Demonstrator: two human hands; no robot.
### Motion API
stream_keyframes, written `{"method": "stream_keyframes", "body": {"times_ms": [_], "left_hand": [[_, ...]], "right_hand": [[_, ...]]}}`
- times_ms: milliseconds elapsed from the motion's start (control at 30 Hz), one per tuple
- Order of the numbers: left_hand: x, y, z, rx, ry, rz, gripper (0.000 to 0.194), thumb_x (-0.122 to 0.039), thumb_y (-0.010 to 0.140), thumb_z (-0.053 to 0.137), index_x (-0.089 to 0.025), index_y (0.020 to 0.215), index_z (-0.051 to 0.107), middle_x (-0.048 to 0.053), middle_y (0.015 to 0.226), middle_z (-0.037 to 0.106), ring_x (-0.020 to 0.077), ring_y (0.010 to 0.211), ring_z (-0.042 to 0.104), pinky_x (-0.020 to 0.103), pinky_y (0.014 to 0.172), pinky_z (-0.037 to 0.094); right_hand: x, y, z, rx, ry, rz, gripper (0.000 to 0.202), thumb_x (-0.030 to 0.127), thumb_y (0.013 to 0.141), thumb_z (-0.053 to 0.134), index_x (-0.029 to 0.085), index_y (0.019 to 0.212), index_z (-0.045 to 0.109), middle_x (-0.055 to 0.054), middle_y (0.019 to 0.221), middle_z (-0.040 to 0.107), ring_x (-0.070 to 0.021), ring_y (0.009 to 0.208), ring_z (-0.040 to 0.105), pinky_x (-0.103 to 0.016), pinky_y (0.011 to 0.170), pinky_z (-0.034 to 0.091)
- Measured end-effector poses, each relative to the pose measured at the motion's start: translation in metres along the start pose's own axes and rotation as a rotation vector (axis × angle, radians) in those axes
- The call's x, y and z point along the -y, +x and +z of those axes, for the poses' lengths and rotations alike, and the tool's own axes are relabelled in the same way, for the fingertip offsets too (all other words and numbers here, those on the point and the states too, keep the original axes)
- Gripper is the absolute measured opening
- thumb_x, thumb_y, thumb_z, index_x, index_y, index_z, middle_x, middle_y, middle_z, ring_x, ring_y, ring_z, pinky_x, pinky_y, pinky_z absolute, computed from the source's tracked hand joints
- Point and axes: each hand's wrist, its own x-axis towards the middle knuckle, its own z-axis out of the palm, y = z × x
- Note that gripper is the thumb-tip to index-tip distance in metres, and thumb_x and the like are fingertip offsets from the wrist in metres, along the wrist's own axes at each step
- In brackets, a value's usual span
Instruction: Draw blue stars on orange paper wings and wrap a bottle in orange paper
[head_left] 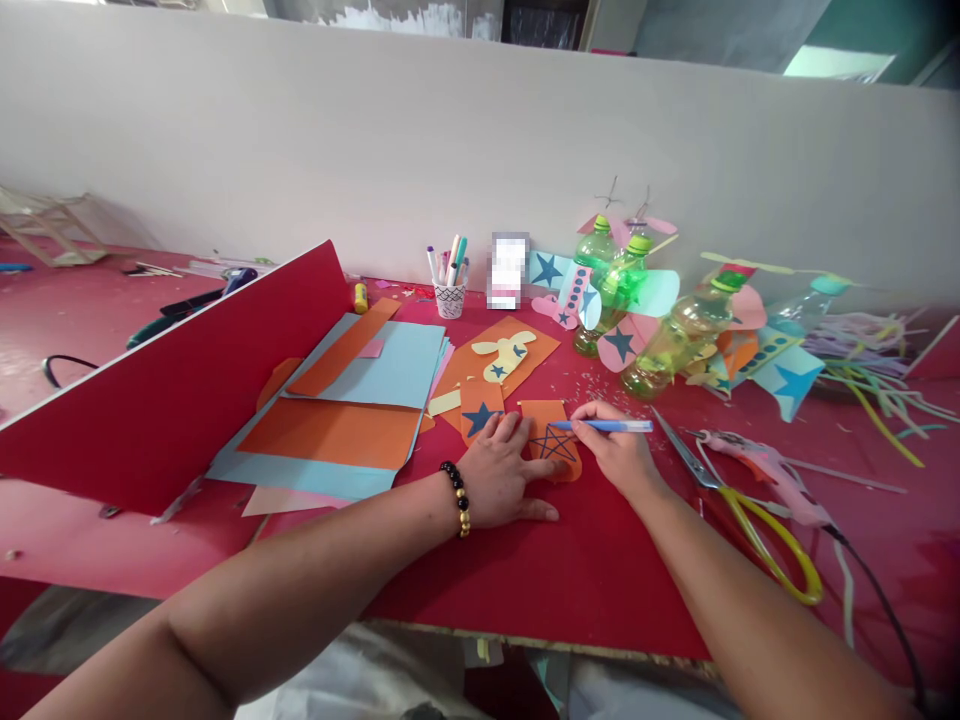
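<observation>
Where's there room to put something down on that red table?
The biggest bare patch on the red table is by the near edge, between the left arm and right arm. A smaller one lies between the paper stack and left hand. It's crowded on the right: scissors, glue gun and bottles.

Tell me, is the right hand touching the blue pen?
Touching. The head view shows the right hand pinching the blue pen, which sticks out on both sides of the grip.
</observation>
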Motion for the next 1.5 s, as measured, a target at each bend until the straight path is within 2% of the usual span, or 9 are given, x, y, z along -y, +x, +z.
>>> {"method": "stream_keyframes", "body": {"times_ms": [333, 833, 1067, 1500], "left_hand": [[-0.001, -0.001, 0.000, -0.013, 0.007, -0.008, 0.064, -0.077, 0.078, 0.041, -0.042, 0.131, 0.051, 0.010, 0.142, 0.038, 0.0374, 0.128, 0.031, 0.056, 0.105, 0.022], [-0.001, -0.001, -0.001, 0.006, 0.003, -0.008, 0.065, -0.077, 0.079, 0.039, -0.043, 0.132, 0.049, 0.010, 0.143, 0.037, 0.0371, 0.128, 0.031, 0.055, 0.104, 0.023], [-0.001, -0.001, 0.000, 0.001, 0.011, -0.013, 0.066, -0.078, 0.078, 0.040, -0.043, 0.133, 0.049, 0.009, 0.143, 0.037, 0.0365, 0.127, 0.032, 0.055, 0.105, 0.023], [-0.002, -0.001, -0.001, -0.008, -0.005, -0.014, 0.064, -0.077, 0.078, 0.041, -0.043, 0.132, 0.050, 0.009, 0.143, 0.037, 0.0368, 0.127, 0.032, 0.055, 0.104, 0.023]], "right_hand": [[0.002, 0.001, 0.001, 0.001, -0.038, -0.013, 0.014, 0.035, 0.085, 0.054, 0.023, 0.079, 0.056, -0.001, 0.074, 0.064, -0.0197, 0.073, 0.064, -0.030, 0.068, 0.049], [0.010, -0.005, 0.000, 0.037, 0.015, 0.045, 0.012, 0.030, 0.080, 0.058, 0.021, 0.072, 0.058, 0.000, 0.065, 0.061, -0.0179, 0.062, 0.060, -0.028, 0.057, 0.044], [0.006, -0.003, 0.000, -0.029, 0.028, 0.016, 0.013, 0.034, 0.084, 0.055, 0.022, 0.078, 0.058, -0.001, 0.073, 0.064, -0.0190, 0.070, 0.063, -0.030, 0.067, 0.049], [0.003, -0.001, 0.002, -0.015, -0.048, -0.015, 0.014, 0.035, 0.084, 0.055, 0.022, 0.080, 0.058, -0.001, 0.074, 0.066, -0.0191, 0.071, 0.063, -0.030, 0.067, 0.048]]}}
